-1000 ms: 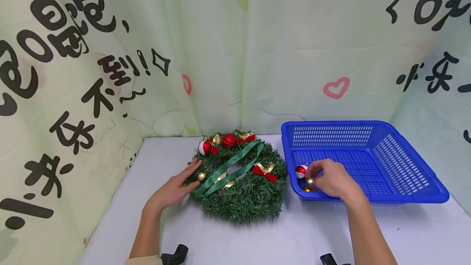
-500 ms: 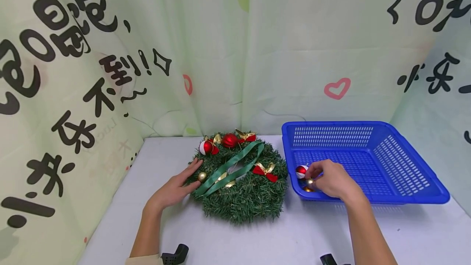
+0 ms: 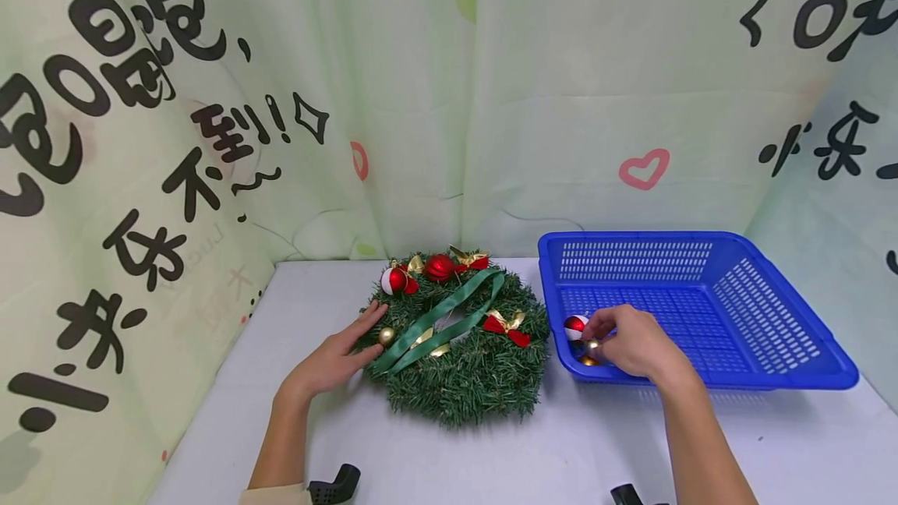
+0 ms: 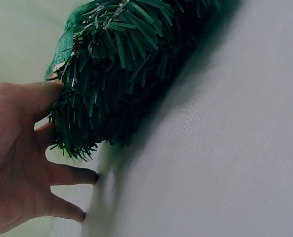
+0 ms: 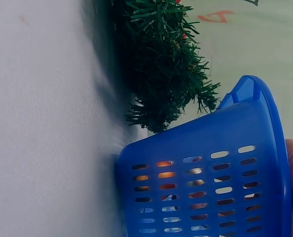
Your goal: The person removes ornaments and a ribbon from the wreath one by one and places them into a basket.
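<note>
A green artificial wreath (image 3: pixel 463 388) lies on the table with a green ribbon (image 3: pixel 449 310) looped across its middle. On it are a red-and-white bauble (image 3: pixel 394 280), a red bauble (image 3: pixel 439 267), a gold bauble (image 3: pixel 387 336) and red-and-gold bows (image 3: pixel 507 327). My left hand (image 3: pixel 337 357) rests against the wreath's left side, fingers spread and fairly straight. Inside the blue basket (image 3: pixel 793 380), my right hand (image 3: pixel 634 340) pinches a small gold bauble (image 3: pixel 593 347) with curled fingers. Beside it lie a red-and-white bauble (image 3: pixel 575 326) and an orange-gold bauble (image 3: pixel 588 361). In the right wrist view the basket wall hides most of that hand.
The basket stands close to the wreath's right side, its slotted wall (image 5: pixel 205 143) rising from the white table (image 3: pixel 491 466). A printed curtain (image 3: pixel 533 100) hangs behind the table and along its sides.
</note>
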`<state>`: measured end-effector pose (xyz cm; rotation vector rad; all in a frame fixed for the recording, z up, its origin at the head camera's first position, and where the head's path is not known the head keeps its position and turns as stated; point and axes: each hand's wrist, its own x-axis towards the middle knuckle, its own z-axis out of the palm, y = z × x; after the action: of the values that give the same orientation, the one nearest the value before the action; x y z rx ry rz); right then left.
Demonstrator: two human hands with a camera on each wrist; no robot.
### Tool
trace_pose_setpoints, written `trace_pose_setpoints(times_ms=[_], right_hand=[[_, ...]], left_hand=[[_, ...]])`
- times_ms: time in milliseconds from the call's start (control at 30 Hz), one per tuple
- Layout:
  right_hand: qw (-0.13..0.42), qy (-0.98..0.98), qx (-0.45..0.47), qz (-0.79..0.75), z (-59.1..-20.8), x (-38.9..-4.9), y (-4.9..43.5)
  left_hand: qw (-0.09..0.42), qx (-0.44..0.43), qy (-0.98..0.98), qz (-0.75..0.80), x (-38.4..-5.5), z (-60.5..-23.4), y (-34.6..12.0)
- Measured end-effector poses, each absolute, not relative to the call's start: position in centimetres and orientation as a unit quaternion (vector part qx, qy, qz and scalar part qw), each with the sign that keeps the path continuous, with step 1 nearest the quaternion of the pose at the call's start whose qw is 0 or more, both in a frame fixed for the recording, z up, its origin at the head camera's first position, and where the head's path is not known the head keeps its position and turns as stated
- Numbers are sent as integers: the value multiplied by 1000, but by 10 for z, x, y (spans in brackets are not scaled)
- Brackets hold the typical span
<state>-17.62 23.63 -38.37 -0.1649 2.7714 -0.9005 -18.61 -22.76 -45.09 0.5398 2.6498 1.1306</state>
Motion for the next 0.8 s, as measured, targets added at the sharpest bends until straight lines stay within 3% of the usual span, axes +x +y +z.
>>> trace_pose_setpoints(times_ms=[800], right_hand=[[109,945,-52,-303,-384,-179,237]], left_hand=[[110,180,893,397,-187,-452,-227]])
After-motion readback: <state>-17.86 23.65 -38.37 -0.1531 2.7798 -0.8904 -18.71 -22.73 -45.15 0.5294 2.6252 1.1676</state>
